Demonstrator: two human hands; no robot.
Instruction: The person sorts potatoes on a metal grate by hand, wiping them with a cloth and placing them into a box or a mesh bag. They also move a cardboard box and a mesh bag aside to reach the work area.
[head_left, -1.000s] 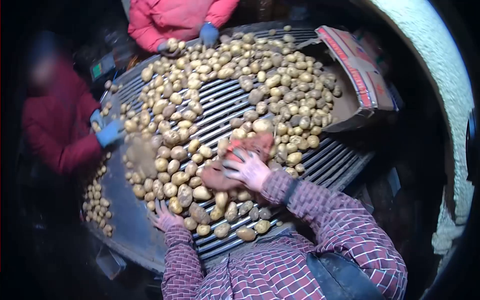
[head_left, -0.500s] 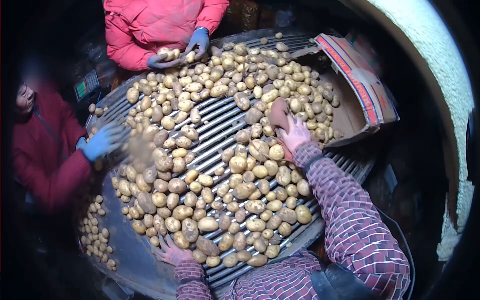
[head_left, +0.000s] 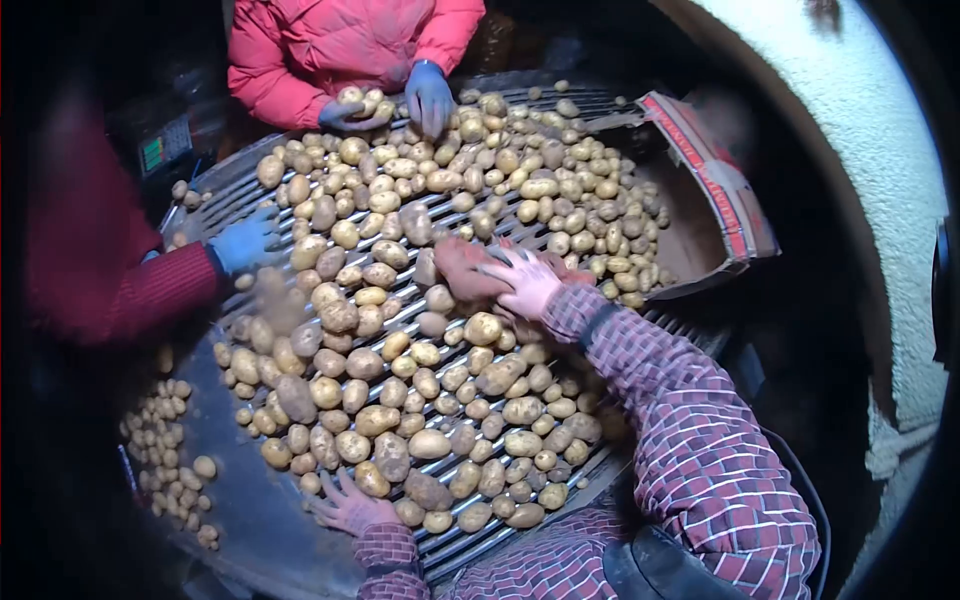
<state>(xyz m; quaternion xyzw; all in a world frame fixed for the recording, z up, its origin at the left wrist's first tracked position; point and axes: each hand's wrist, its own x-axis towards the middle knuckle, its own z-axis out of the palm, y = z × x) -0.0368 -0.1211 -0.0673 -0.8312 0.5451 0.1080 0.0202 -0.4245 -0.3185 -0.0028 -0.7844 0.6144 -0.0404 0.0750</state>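
Many potatoes [head_left: 391, 455] lie spread over a round table with a slatted metal grate [head_left: 450, 548]. My left hand [head_left: 352, 505] rests at the near edge of the potatoes, fingers spread and touching the lowest ones, holding nothing. Near the middle of the grate, my right hand [head_left: 522, 284] lies over a crumpled reddish-brown cloth [head_left: 466, 268], pressing it against the potatoes. The cloth reaches past both sides of the hand, and the undersides of those fingers are hidden.
A torn cardboard box [head_left: 705, 185] lies open at the right, potatoes before its mouth. Opposite, a person in a pink jacket [head_left: 340, 40] holds potatoes in gloved hands. At left, another person's blue-gloved hand [head_left: 245, 242] touches the grate. Small potatoes [head_left: 170, 460] lie at lower left.
My right hand and the cloth have moved left, away from the box, to the middle of the grate. The pink-jacketed person's one hand has lowered onto the potatoes.
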